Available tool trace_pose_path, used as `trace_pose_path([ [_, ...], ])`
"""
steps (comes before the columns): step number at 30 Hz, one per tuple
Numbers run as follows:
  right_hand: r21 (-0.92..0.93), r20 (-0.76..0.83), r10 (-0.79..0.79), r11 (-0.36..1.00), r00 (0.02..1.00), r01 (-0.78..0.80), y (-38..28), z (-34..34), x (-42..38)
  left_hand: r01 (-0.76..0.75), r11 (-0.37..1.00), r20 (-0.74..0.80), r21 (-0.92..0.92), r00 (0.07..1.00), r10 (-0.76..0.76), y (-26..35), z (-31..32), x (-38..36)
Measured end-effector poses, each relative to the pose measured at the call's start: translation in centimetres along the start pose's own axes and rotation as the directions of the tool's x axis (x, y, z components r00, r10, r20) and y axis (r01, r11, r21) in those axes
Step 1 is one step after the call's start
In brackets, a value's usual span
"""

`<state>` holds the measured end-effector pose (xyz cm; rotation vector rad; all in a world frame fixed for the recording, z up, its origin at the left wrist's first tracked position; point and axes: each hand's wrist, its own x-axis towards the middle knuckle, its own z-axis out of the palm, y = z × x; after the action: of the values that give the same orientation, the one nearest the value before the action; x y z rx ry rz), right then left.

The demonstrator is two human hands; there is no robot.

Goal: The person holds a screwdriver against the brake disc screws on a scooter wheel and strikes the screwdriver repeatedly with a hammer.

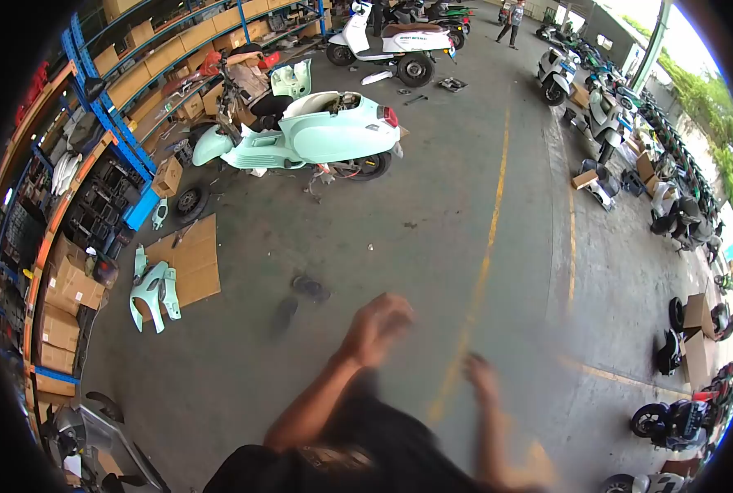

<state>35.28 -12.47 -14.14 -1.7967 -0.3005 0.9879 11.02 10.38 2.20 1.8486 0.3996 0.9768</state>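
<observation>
My left hand (379,329) is raised in front of my body above the grey floor (399,246), its fingers curled inward and smeared by motion. Lower and to the right, my right hand (483,378) hangs over the floor near a yellow line (488,255); it is blurred too. I see no object in either hand, though the blur hides the fingertips. Dark shoes (310,287) show on the floor beyond my left hand. Farther off stands a mint-green scooter (325,135) with its seat area opened up and body parts removed.
Mint-green panels (157,296) lie on and beside flat cardboard (198,263) at left. Blue-and-orange shelving (107,107) holds boxes. A white scooter (399,41) stands at the back; another person (512,23) is far off. Several scooters (608,115) line the right side.
</observation>
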Motion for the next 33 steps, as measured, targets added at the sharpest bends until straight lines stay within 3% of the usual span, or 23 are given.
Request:
trace_pose_path([
  [1, 0.124, 0.096, -0.167, 0.98, 0.981, 0.155, -6.0, 2.0, 2.2, -0.066, 0.998, 0.006, 0.004, 0.998, 0.066, -1.5, 0.1, 2.6],
  [2, 0.007, 0.198, -0.205, 0.978, 0.958, 0.208, -12.1, 4.5, 4.3, -0.053, 0.998, 0.012, -0.033, 0.999, 0.053, -2.9, -0.5, 5.4],
  [4, 0.076, 0.285, -0.348, 0.937, 0.893, 0.341, -20.5, 7.9, 8.5, -0.075, 0.997, 0.029, 0.002, 0.997, 0.075, -5.7, -0.6, 11.4],
  [7, 0.112, 0.537, -0.473, 0.861, 0.698, 0.496, -29.4, 11.2, 11.2, -0.111, 0.994, 0.069, 0.013, 0.992, 0.11, -10.2, 0.8, 19.3],
  [9, -0.006, 0.527, -0.457, 0.841, 0.716, 0.541, -31.6, 12.9, 14.8, 0.006, 0.961, -0.003, -0.278, 1.0, -0.008, -13.4, 3.1, 24.2],
  [10, -0.048, 0.474, -0.418, 0.867, 0.775, 0.497, -32.5, 13.0, 16.7, -0.012, 0.932, 0.024, -0.362, 0.999, 0.023, -16.2, 4.2, 26.3],
  [11, -0.077, 0.416, -0.38, 0.891, 0.826, 0.448, -33.3, 13.1, 18.6, -0.002, 0.949, 0.087, -0.315, 0.996, 0.031, -16.7, 4.4, 28.9],
  [13, -0.091, 0.386, -0.355, 0.904, 0.852, 0.418, -35.0, 12.5, 22.8, 0.166, 0.844, 0.218, -0.511, 0.974, -0.059, -21.7, 6.4, 32.0],
  [15, -0.098, 0.358, -0.343, 0.911, 0.868, 0.401, -36.7, 12.3, 28.5, 0.292, 0.825, 0.312, -0.484, 0.938, -0.15, -25.4, 7.4, 36.4],
  [16, -0.131, 0.342, -0.32, 0.915, 0.884, 0.382, -37.6, 12.3, 31.4, 0.171, 0.912, 0.297, -0.372, 0.953, -0.058, -29.3, 7.9, 38.8],
  [17, -0.166, 0.326, -0.295, 0.918, 0.898, 0.361, -38.1, 12.2, 34.5, 0.039, 0.967, 0.279, -0.252, 0.96, 0.034, -33.2, 8.5, 41.1],
  [18, -0.158, 0.315, -0.318, 0.911, 0.894, 0.38, -37.8, 12.2, 38.0, 0.217, 0.908, 0.173, -0.357, 0.971, -0.164, -34.2, 8.4, 44.8],
  [19, -0.187, 0.278, -0.35, 0.894, 0.894, 0.408, -37.4, 12.4, 41.9, 0.36, 0.803, 0.086, -0.475, 0.927, -0.365, -34.6, 8.2, 48.5],
  [20, -0.215, 0.247, -0.372, 0.879, 0.895, 0.425, -38.0, 12.4, 45.6, 0.376, 0.677, 0.064, -0.633, 0.897, -0.438, -33.7, 7.2, 53.5],
  [21, -0.213, 0.253, -0.373, 0.879, 0.893, 0.427, -40.8, 12.0, 48.0, 0.373, 0.68, 0.058, -0.631, 0.897, -0.439, -35.9, 6.9, 56.6],
  [23, -0.301, 0.421, -0.256, 0.865, 0.87, 0.401, -47.2, 11.2, 53.1, 0.363, 0.804, -0.093, -0.471, 0.886, -0.454, -41.6, 6.2, 63.0],
  [27, -0.454, 0.521, -0.102, 0.807, 0.847, 0.377, -57.2, 11.7, 64.3, 0.443, 0.731, -0.11, -0.519, 0.813, -0.571, -45.9, 2.3, 74.2],
  [28, -0.433, 0.514, -0.175, 0.792, 0.84, 0.43, -60.1, 12.1, 66.7, 0.476, 0.695, -0.2, -0.539, 0.729, -0.654, -47.8, 1.8, 76.2],
  [30, -0.365, 0.497, -0.323, 0.764, 0.806, 0.531, -63.9, 13.1, 72.6, 0.479, 0.685, -0.296, -0.549, 0.655, -0.695, -51.9, 1.1, 80.1],
  [31, -0.366, 0.511, -0.317, 0.761, 0.799, 0.535, -65.7, 13.6, 75.6, 0.492, 0.705, -0.378, -0.51, 0.609, -0.698, -55.2, 1.0, 81.6],
  [33, -0.429, 0.578, -0.163, 0.772, 0.8, 0.468, -69.2, 15.1, 81.9, 0.49, 0.827, -0.536, -0.277, 0.635, -0.556, -60.7, 0.9, 85.2],
])
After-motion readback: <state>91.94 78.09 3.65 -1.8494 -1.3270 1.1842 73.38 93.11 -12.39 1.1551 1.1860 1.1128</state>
